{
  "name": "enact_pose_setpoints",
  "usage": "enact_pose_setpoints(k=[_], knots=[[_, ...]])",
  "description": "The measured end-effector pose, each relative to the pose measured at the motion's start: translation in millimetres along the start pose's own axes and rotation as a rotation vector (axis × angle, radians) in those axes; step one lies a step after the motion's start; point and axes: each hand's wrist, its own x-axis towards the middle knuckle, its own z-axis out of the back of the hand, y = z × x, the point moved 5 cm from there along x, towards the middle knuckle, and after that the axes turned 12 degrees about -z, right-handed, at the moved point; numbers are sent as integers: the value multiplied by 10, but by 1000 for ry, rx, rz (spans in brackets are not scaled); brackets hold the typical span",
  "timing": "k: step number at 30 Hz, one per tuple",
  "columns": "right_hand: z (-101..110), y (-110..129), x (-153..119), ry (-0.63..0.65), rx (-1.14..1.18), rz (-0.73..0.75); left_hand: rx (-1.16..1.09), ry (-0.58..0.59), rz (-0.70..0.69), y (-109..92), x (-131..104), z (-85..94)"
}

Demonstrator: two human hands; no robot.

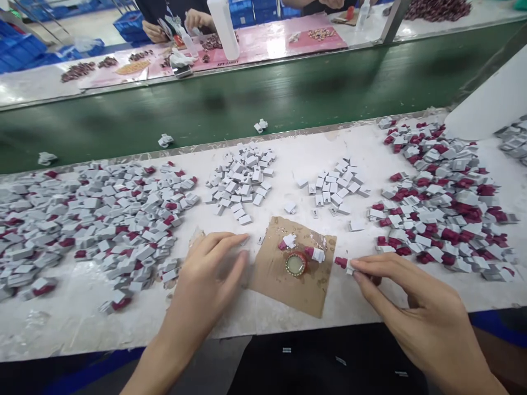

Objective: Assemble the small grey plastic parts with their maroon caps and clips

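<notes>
Between thumb and fingertips, my right hand [415, 307] pinches a small grey-and-maroon plastic part [342, 263], its maroon end pointing left. My left hand [206, 282] is left of a brown cardboard piece [269, 274], thumb and index finger apart. A tiny grey piece [244, 241] lies at the left index fingertip; whether it is touched I cannot tell. On the cardboard stand a bottle cap [296, 265] with a pale content and two more grey-and-maroon parts, one at the back [287, 241] and one to the right [315, 253]. A small grey piece [261, 240] lies by the cardboard's left edge.
Large heaps of grey-and-maroon parts lie left [123, 214] and right [440, 203]. Two smaller piles of grey housings [242, 178] [335, 184] sit behind the cardboard. A green conveyor belt [247, 101] runs beyond, carrying a few parts. Co-workers' hands [197, 21] are across it.
</notes>
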Motion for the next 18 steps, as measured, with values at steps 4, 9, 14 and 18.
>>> enact_pose_setpoints(k=[4, 9, 14, 18], knots=[[-186, 288, 68, 40, 159, 32, -32, -14, 27, -26, -2, 12], [-393, 458, 160, 129, 195, 71, -99, 29, 106, -11, 71, 19], [-448, 470, 178, 155, 157, 83, -154, 121, 152, 6, 106, -30], [-424, 469, 167, 162, 192, 55, -189, 77, 163, -35, 158, 11]])
